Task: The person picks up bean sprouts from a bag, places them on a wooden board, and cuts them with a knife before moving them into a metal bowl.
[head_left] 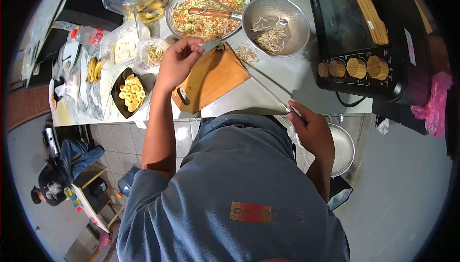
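Note:
My right hand point(311, 130) is wrapped round the handle of a long, thin knife point(268, 85). Its narrow blade slants up and left past the right edge of a wooden cutting board point(211, 77). Above the board's upper left part, my left hand point(181, 59) is raised with its fingers curled together; whether something small is between them is hidden. Dark bits lie at the board's top corner. Bean sprouts point(247, 53) lie loose on the counter beside the board. More sprouts and a spoon are in a hammered metal pan point(299, 27) just beyond.
A large tray point(168, 20) of chopped vegetables, with an egg in it, stands behind the board. A dark bowl of banana slices point(129, 94) is at left. The oven point(357, 77) occupies the right side. A strainer point(352, 154) hangs below the counter. Another person point(52, 180) sits far left.

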Demonstrator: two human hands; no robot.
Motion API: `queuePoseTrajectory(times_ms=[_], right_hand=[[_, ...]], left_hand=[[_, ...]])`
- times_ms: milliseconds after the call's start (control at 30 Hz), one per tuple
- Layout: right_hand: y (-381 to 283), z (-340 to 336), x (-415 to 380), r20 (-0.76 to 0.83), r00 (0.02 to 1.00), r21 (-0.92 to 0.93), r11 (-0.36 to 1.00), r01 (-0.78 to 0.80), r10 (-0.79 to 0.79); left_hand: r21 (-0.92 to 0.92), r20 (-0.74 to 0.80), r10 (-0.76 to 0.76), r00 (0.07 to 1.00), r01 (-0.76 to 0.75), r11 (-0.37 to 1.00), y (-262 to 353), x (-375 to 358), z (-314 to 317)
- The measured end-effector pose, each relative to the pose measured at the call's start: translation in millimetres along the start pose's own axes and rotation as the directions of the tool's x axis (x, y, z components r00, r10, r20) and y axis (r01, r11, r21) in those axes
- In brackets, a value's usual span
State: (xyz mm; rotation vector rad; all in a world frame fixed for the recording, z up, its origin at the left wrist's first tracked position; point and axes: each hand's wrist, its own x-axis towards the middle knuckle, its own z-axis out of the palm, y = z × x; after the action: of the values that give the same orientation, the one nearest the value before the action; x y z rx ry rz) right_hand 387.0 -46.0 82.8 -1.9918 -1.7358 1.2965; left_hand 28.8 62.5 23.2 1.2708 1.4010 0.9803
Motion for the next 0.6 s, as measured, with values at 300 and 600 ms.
queuePoseTrajectory(times_ms=[300, 600], right_hand=[[-21, -3, 18, -0.04, 0.994, -0.179, 0.979, 0.097, -0.105], [-17, 2, 26, 0.005, 1.0, 0.0, 1.0, -0.014, 0.014]], left_hand=[[0.127, -0.107, -0.14, 0.984, 0.153, 0.98, -31, -72, -18], [0.346, -0.221, -0.106, 0.969, 0.179, 0.921, -50, -91, -27]])
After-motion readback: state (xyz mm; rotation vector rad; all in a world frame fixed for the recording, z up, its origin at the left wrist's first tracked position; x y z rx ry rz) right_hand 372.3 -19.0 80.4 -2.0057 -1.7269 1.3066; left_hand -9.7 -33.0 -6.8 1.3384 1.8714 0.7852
